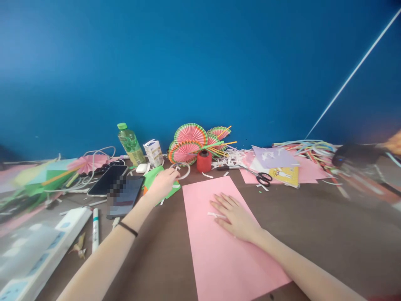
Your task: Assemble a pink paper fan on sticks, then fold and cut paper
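A sheet of pink paper lies lengthwise on the dark table in front of me. My right hand rests flat on it with the fingers spread. A small white strip shows on the sheet beside those fingers. Further back on the left, my left hand has its fingers closed at the left edge of a pale ring-shaped roll of tape. Beneath and around this hand lies green paper. A black band circles my left wrist.
Behind stand folded paper fans, a red round object, a green-capped bottle and a small carton. Scissors and paper lie right. Phones, a marker and a power strip occupy the left.
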A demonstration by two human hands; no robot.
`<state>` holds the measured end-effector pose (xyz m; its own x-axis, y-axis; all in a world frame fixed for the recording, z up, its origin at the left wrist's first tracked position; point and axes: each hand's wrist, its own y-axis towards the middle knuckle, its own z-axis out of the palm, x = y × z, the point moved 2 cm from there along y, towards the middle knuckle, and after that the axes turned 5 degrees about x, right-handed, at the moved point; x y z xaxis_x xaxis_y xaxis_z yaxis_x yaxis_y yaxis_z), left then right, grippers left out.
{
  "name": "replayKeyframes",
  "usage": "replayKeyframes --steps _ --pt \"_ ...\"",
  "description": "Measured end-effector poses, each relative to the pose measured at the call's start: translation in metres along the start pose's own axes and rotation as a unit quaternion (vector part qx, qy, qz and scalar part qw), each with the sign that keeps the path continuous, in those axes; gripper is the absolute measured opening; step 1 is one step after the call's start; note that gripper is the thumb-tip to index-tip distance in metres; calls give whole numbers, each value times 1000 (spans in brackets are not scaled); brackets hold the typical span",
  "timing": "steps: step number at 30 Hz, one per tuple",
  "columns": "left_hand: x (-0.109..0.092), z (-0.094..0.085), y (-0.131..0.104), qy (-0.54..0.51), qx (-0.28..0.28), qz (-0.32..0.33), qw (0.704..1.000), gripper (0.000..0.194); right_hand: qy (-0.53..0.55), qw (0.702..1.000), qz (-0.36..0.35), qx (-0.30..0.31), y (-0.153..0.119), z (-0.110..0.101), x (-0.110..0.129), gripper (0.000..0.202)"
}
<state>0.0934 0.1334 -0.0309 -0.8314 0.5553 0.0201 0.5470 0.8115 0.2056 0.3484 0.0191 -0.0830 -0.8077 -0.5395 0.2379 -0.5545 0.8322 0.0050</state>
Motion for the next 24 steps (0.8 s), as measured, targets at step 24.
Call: replayKeyframes --steps 24 --pt "-63 42 -52 -125 102 26 987 48 -39 998 -2 -52 22 0 -17 39"
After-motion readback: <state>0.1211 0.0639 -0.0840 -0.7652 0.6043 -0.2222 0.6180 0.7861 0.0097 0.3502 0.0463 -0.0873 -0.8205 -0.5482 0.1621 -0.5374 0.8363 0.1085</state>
